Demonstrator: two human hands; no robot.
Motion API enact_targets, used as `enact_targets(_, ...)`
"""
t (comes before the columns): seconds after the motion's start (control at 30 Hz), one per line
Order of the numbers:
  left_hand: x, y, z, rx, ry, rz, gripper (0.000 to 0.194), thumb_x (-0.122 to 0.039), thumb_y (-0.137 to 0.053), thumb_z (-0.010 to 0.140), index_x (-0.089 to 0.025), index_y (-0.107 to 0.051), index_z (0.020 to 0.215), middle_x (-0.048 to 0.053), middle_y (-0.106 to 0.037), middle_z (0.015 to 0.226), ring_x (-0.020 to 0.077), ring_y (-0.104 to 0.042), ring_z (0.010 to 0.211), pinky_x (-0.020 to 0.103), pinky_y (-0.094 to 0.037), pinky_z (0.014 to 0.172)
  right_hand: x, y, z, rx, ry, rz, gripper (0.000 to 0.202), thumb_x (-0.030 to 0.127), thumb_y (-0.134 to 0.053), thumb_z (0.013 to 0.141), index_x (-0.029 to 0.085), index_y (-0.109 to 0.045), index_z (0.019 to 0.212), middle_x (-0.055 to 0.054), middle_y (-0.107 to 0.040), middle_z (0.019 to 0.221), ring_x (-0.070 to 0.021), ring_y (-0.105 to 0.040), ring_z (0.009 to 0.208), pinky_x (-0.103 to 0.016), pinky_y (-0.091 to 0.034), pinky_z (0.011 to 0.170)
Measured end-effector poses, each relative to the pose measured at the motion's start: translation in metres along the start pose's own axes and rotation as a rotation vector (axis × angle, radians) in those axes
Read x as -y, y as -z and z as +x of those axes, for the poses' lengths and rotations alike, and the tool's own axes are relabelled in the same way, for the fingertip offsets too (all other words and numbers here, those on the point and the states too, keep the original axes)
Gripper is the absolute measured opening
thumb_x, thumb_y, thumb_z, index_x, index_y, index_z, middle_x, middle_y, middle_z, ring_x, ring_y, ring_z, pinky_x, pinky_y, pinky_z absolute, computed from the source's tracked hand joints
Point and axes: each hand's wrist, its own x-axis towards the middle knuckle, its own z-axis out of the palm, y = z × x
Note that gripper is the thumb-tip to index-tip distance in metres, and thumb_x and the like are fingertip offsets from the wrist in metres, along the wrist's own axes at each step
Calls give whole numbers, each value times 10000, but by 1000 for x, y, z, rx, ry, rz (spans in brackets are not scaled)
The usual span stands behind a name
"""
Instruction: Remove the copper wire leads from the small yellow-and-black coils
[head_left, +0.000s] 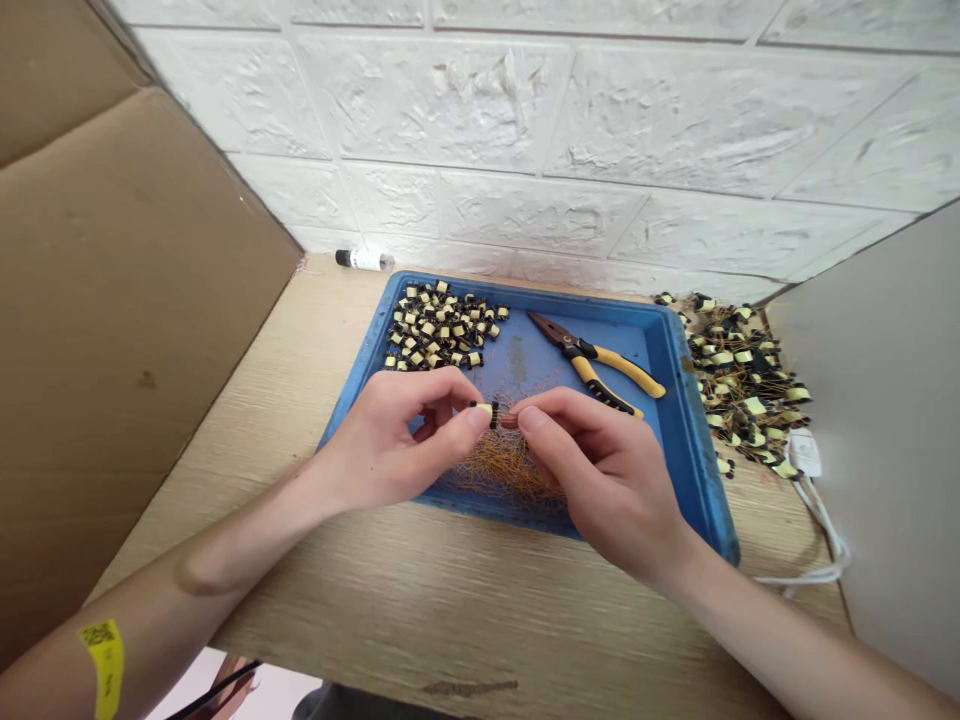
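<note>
Small workshop bench, parts tray (pixel 679 420), pliers (pixel 592 362), cardboard dividers (pixel 112 330)

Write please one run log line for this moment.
left hand: pinches small yellow-black coil part | right hand: touches same part | below: blue plastic tray, copper wire scraps | yellow-handled pliers: lying in tray

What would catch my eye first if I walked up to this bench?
Two bare hands meet over a blue tray: the left hand pinches a small black and yellow coil part, the right hand at its end. Below lies a tuft of copper wire; yellow-handled pliers rest in the tray's right half.
</note>
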Motion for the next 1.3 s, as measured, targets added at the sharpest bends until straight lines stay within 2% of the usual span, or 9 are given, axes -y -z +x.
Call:
enact_targets(0.2,-1,0,1,-40,-5,-10,183,-209,-580,886,-149,-671,739,-68,-576,548,41,-463,459,125,-345,430,-1,1,0,-34,22,-16,215,257,-557,923,199,-668,749,69,-470,523,-62,-399,451,-204,-287,392)
enact_targets(0.57,-2,1,0,-53,-10,-3,189,-210,-573,873,-155,-657,713,-73,-566,528,42,-453,444,130,-335,414,0,0,1,-71,21,-3,209,263,-549,931,214,-675,771,79,-447,503,-70,-379,440,-214,-284,399)
enact_targets(0.63,-2,1,0,-61,-8,-6,185,-203,-570,869,-158,-646,706,-80,-563,529,36,-431,430,131,-318,400,-2,1,0,-99,-3,2,226,288,-547,949,218,-674,775,75,-444,500,-77,-378,436,-223,-288,400)
enact_targets(0.83,-2,1,0,-78,-9,-2,184,-208,-570,863,-165,-636,697,-84,-561,528,36,-409,415,138,-306,381,-5,1,-2,-145,-9,21,455,476,-503,1018,212,-616,665,58,-411,471,-83,-366,418,-242,-301,401)
enact_targets(1.0,-5,1,1,-80,28,-17,181,-230,-564,849,-177,-626,688,-78,-552,488,51,-419,394,152,-309,366,-2,0,-1,-141,24,-27,241,315,-549,968,213,-635,768,58,-468,546,-85,-410,483,-224,-329,436)
enact_targets(1.17,-6,2,2,-77,35,-4,170,-234,-569,854,-184,-623,701,-73,-559,504,61,-429,405,165,-320,375,1,-1,-2,-168,11,-27,119,278,-601,906,223,-626,803,45,-531,575,-93,-444,477,-235,-347,424)
enact_targets(1.23,-5,2,2,-76,31,-3,164,-236,-568,856,-188,-616,707,-80,-540,498,62,-417,400,171,-323,380,1,0,-3,-180,26,-59,162,283,-607,905,225,-612,753,43,-521,553,-95,-439,471,-241,-347,428)
enact_targets(1.3,-5,2,2,-74,30,-1,157,-234,-565,855,-191,-608,710,-86,-524,492,63,-404,394,176,-338,390,1,1,-3,-168,53,-109,315,287,-594,926,217,-543,623,41,-470,513,-88,-406,465,-244,-322,432)
